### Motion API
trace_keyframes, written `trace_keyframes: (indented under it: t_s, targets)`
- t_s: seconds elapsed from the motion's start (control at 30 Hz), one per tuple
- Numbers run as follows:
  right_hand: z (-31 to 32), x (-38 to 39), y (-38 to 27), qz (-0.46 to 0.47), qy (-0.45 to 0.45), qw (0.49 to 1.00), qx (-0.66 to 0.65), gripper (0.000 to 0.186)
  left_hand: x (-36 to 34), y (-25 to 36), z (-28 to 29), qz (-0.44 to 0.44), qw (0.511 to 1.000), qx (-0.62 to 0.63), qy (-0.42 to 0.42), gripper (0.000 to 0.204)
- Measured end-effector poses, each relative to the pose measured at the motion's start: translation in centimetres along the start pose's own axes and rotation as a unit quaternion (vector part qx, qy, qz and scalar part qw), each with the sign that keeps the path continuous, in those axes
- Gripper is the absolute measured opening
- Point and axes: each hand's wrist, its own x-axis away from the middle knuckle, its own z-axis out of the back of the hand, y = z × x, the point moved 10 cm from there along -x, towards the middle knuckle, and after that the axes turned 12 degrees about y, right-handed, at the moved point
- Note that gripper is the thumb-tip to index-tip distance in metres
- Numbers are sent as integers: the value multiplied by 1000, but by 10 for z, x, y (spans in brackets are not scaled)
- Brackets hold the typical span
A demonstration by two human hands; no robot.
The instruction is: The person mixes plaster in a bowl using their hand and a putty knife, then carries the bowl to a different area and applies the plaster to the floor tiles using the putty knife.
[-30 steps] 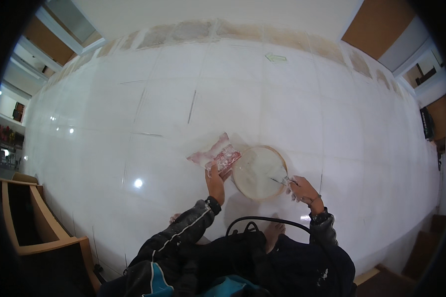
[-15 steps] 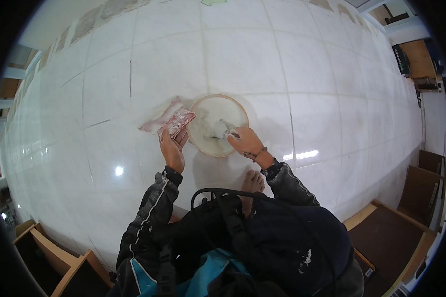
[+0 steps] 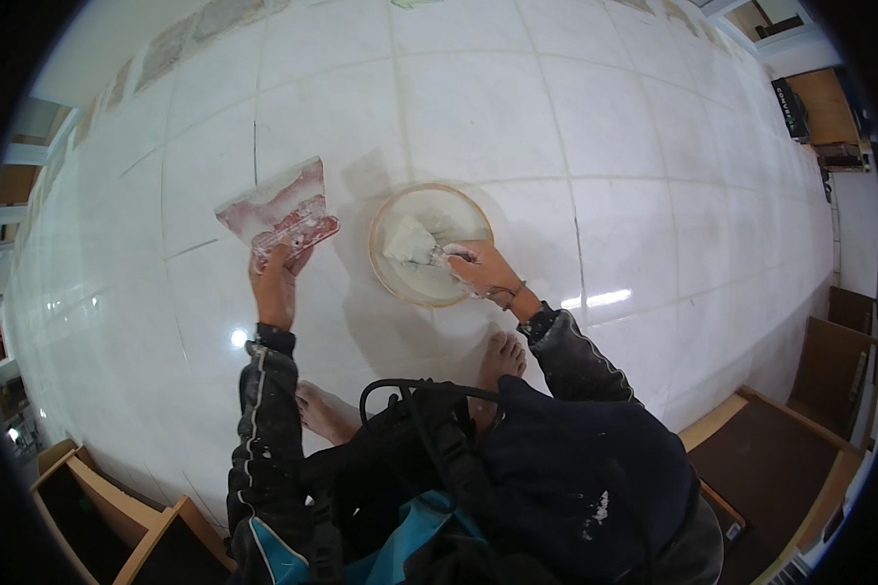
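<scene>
Tiling site: white floor tiles

Floor tiles: glossy white with faint grey marbling, thin dark grout lines, bright light glints.

Trowel in the left hand: reddish-pink, smeared with white paste.

Bowl under the right hand: pale cream rim, off-white grey-tinged paste inside. Scraper at the right fingertips: coated white.

Left sleeve: black with a thin white stripe, teal patch near the lower end. Right sleeve: dark navy, white speckles.

Wooden surfaces beyond the right arm: dark brown, lighter tan edging.
</scene>
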Motion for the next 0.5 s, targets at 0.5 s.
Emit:
trace_keyframes:
  t_s: [0.5]
  targets:
    - [25,42,4,-92,44,985,-137,28,11,-22,-9,230,972,21,-28,25]
